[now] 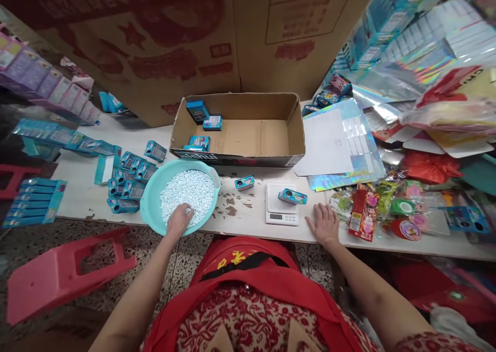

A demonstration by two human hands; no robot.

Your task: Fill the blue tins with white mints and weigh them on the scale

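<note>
My left hand reaches into a teal bowl heaped with small white candies; its fingers curl into the pile, and what they hold is hidden. My right hand lies flat on the white table edge, fingers spread, just right of a small white scale. A small blue tin rests on the scale. Another blue tin lies on the table between bowl and scale.
An open cardboard box behind the bowl holds a few blue tins. Several more blue tins lie left of the bowl. Holographic sheets and candy packets crowd the right. A pink stool stands on the floor at left.
</note>
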